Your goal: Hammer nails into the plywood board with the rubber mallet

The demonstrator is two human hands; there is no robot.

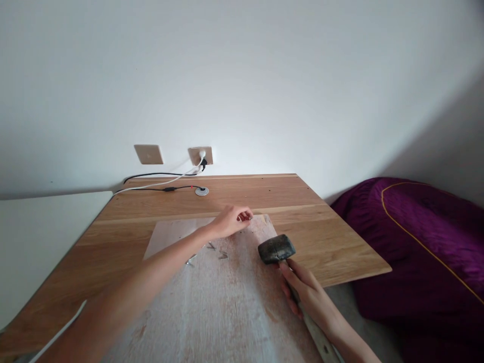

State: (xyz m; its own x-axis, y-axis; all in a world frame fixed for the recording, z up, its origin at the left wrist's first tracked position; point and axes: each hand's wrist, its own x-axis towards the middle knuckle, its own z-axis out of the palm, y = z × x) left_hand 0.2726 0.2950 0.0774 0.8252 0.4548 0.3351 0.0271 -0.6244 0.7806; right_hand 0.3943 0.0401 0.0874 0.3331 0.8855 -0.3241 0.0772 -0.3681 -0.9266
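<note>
My right hand (300, 285) is wrapped round the handle of a black rubber mallet (277, 249), whose head is over the right edge of a pale, worn wooden board (223, 312). Near the board's far right corner, my left hand (235, 221) is closed in a pinch. A small glint shows at its fingertips, seemingly a nail (251, 218) mostly hidden by the fingers. Several loose silver nails (223, 256) lie on the board beside my left forearm, some of them crossing. A few small dark spots mark the board near the left hand.
The board rests on a brown wood-grain table (340, 252) against a white wall. A round cable grommet (201, 191), cords and a wall socket (200, 156) are at the back. A white panel (45, 242) stands left; purple fabric (397, 262) covers something at right.
</note>
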